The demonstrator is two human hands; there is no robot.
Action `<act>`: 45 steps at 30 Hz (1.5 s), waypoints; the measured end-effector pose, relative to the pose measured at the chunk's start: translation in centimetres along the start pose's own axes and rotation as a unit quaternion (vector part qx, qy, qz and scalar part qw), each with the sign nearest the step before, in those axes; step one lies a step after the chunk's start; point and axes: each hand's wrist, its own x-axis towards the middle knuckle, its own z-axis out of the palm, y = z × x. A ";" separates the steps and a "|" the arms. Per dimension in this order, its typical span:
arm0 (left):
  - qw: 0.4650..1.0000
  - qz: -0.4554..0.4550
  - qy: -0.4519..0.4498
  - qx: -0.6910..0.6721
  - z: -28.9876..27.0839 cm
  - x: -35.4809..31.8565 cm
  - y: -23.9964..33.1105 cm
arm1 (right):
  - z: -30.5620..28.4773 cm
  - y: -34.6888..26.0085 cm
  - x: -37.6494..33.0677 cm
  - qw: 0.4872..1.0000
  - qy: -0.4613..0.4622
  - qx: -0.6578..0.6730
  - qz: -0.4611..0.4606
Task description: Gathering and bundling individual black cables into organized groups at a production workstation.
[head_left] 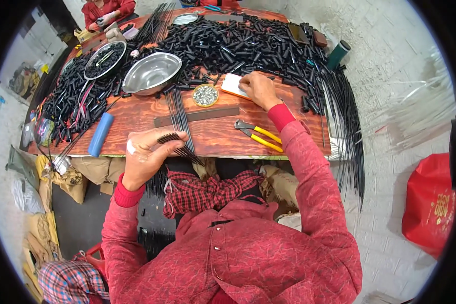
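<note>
While left fingers pinch black rods (170,137) left of center frame, keep ends even, grip light; right hand (261,90) touches white box (232,82) upper center, cannot tell whether fingers pinch anything; best keep box steady.

Smooth, glossy metal in the bowl (152,73) at far left. Streaky-grained wood in the tabletop (137,119). Plastic-looking gloss on the heaped black tubes (228,43), far side. Smooth white face on the box (232,85), smooth yellow grips on the pliers (267,135). Matt cloth in the near jacket (253,258).
</note>
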 end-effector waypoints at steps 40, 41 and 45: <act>0.999 0.029 0.012 -0.042 -0.1 -0.2 -1.2 | -12.3 -17.1 -5.4 0.910 -0.065 0.254 -0.320; 0.999 0.026 0.009 -0.042 -0.1 -0.2 -1.1 | -12.3 -17.1 -5.4 0.909 -0.061 0.254 -0.325; 0.998 0.034 0.014 -0.047 -0.1 -0.3 -1.4 | -12.1 -17.2 -5.3 0.909 -0.069 0.245 -0.329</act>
